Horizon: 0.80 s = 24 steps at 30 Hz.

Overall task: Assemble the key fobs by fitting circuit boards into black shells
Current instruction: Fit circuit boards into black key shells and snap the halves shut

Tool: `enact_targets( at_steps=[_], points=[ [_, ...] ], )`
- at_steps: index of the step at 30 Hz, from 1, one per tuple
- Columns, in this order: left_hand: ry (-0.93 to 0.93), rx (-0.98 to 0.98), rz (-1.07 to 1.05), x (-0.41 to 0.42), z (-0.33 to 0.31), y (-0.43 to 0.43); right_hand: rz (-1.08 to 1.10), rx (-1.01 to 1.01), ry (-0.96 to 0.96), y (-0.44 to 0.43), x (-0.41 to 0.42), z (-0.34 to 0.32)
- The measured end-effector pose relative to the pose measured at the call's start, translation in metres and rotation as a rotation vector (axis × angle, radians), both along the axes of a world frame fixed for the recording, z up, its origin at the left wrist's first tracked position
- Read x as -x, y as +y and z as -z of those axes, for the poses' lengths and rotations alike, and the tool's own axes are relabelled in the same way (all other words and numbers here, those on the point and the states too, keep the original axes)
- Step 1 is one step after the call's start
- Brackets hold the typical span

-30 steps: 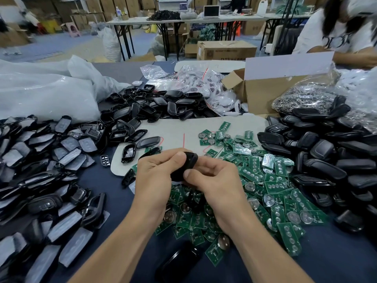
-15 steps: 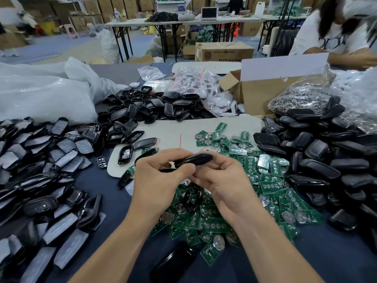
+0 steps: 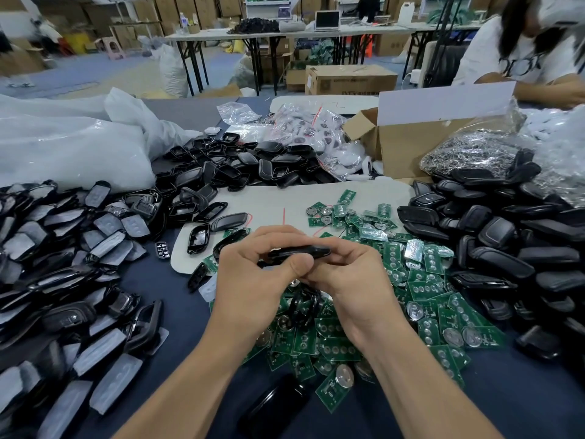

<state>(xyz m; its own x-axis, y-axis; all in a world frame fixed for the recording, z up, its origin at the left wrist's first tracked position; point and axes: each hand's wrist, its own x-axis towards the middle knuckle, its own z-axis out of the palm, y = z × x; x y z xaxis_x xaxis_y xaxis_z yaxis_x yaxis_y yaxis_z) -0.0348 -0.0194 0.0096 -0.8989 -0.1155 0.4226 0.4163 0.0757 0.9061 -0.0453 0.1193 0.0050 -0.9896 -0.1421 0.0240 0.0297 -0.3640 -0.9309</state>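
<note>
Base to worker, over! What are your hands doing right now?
Hands: left hand and right hand both pinch one black shell. Shell level, over the circuit boards pile. Board inside: cannot tell. Nothing in the way.

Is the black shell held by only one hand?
No, both the left hand and the right hand grip the black shell between them.

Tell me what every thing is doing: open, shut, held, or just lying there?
Left hand: grips the black shell.
Right hand: grips it too.
Black shell: held edge-on between both hands.
Circuit boards: loose in a heap.
Cardboard box: open, flap up.
Laptop: open, far off.
</note>
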Motion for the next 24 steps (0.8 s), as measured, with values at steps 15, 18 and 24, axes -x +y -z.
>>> enact_targets(
  at_steps=[15, 18, 24],
  points=[
    [-0.235, 0.002, -0.063, 0.003, 0.002, -0.011, -0.014, -0.113, -0.103, 0.032, 0.008, -0.005],
    [-0.228, -0.055, -0.141, 0.007, 0.002, -0.015, 0.092, 0.698, -0.241, 0.054, 0.009, -0.009],
    [-0.279, -0.013, -0.402, 0.02, 0.012, -0.03, 0.127, -0.027, -0.075, 0.029, 0.007, -0.005]
  ],
)
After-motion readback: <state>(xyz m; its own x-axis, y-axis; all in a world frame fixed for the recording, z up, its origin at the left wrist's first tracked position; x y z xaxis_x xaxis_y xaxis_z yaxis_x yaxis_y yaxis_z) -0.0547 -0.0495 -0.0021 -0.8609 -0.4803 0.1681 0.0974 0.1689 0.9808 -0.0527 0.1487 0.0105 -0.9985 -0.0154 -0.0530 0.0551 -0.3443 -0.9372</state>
